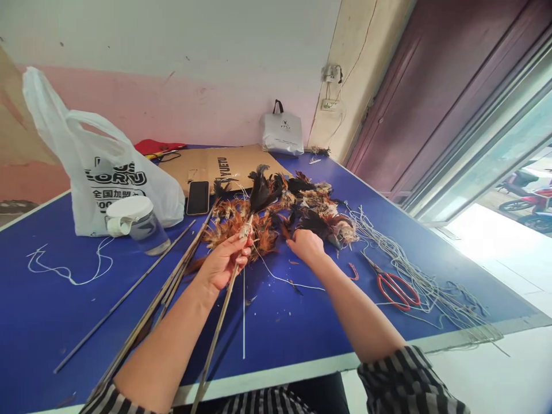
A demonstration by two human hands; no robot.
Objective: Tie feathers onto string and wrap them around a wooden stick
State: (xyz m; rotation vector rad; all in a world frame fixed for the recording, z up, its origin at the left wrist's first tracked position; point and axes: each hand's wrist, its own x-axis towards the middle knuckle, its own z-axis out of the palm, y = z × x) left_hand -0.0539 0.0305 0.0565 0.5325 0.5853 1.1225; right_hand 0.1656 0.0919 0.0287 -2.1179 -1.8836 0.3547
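Observation:
My left hand [228, 256] is closed around a thin bamboo stick [219, 333] near its upper end. Dark feathers [262, 192] stand at that end, above a pale wrapped part by my thumb. To the right, my right hand [307, 246] has its fingers pinched on a brown feather [284, 230] at the edge of the pile. Orange-brown feathers [222, 227] lie behind my left hand, and bundles of darker feathers [330, 224] lie beyond my right. A white string [284, 280] runs from near the stick's top across the blue table [293, 333].
Red-handled scissors [399, 290] and a tangle of cords [405, 261] lie at right. Several sticks [172, 276], a lidded plastic jar [149, 230], a white plastic bag [107, 172] and a phone [198, 198] are at left. Flattened cardboard [190, 167] and a silver bag [282, 135] sit behind.

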